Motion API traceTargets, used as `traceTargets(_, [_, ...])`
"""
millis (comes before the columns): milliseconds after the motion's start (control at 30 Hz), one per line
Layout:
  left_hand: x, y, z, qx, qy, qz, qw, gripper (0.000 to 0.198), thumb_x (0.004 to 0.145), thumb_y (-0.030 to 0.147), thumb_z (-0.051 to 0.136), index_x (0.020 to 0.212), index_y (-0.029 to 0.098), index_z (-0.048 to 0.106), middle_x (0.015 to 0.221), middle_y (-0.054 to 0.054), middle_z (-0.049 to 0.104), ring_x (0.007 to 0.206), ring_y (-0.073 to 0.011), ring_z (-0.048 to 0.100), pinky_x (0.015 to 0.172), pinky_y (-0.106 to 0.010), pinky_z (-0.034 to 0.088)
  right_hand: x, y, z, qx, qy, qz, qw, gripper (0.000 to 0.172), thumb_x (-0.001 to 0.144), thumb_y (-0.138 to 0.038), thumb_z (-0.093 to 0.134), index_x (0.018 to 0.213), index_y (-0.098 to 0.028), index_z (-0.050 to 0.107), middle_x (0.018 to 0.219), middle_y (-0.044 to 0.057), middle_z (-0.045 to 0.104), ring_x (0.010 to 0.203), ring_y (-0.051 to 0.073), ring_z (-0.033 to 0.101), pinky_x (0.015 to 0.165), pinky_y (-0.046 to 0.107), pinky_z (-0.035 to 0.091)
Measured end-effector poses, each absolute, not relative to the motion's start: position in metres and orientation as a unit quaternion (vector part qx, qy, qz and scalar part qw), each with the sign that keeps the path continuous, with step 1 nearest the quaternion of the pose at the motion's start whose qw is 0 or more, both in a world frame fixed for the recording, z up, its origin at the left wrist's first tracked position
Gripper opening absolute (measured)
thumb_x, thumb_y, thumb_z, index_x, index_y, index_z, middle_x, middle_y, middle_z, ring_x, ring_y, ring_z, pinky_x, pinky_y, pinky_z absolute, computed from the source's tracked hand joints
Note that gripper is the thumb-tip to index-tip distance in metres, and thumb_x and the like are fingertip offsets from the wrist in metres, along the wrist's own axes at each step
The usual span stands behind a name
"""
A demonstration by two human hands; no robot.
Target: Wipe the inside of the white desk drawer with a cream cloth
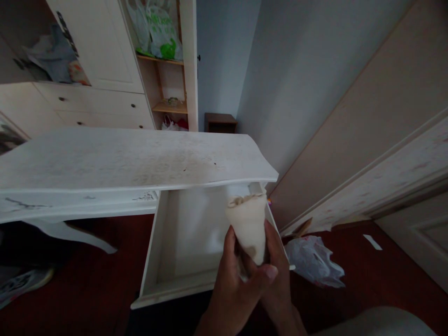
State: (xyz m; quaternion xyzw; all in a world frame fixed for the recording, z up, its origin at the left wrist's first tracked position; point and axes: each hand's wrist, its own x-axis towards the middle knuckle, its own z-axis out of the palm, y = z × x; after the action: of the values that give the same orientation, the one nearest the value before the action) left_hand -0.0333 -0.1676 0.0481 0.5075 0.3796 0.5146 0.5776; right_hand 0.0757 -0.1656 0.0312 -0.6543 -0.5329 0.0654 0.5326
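A rolled-up cream cloth (248, 224) stands nearly upright between my two hands, its loose folded end at the top. My left hand (234, 289) grips its lower left side, with the thumb across the front near the bottom. Around the right side of the roll are the fingers of my right hand (278, 275), partly hidden behind the left thumb. Both hands are over the right part of a pulled-out white drawer (154, 252), whose visible floor is bare.
The drawer belongs to a white table (168, 154) with a stained top. Behind it stand white cabinets (101, 46) with open shelves holding plastic bags (163, 32). A plastic bag (315, 261) lies on the dark red floor to the right, beside the wall. A shoe (26, 284) shows at lower left.
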Motion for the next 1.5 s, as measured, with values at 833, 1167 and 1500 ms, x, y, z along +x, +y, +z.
traceTargets(833, [-0.036,-0.114,0.047,0.561,0.287,0.379,0.678,0.085,0.065,0.023,0.081,0.145,0.021,0.052,0.144,-0.013,0.058,0.134,-0.035,0.052,0.111,-0.047,0.045,0.132,-0.158,0.047,-0.496,-0.483,0.538,0.481,0.091,0.047,-0.05,0.097,0.128,-0.022,0.065,0.12,0.011,0.073,0.112,0.032,0.067,0.102,0.051,0.051])
traceTargets(1167, [-0.029,-0.121,0.045,0.838,0.337,0.198,0.381,0.104,0.08,0.038,0.073,0.162,0.022,0.012,0.17,-0.019,0.01,0.156,-0.037,0.012,0.118,-0.061,0.03,0.192,-0.17,0.025,-0.538,-0.353,0.47,0.604,0.054,0.054,-0.055,0.091,0.092,-0.021,0.077,0.088,0.01,0.08,0.077,0.03,0.074,0.072,0.046,0.061])
traceTargets(1500, [0.02,-0.175,-0.044,0.929,0.349,0.044,0.112,0.105,0.075,0.033,0.077,0.161,0.015,0.019,0.162,-0.02,0.031,0.148,-0.0391,0.034,0.116,-0.055,0.036,0.276,-0.079,-0.021,-0.566,-0.335,0.252,0.71,0.062,0.054,-0.048,0.089,0.107,-0.019,0.073,0.087,0.007,0.079,0.088,0.03,0.073,0.085,0.048,0.057])
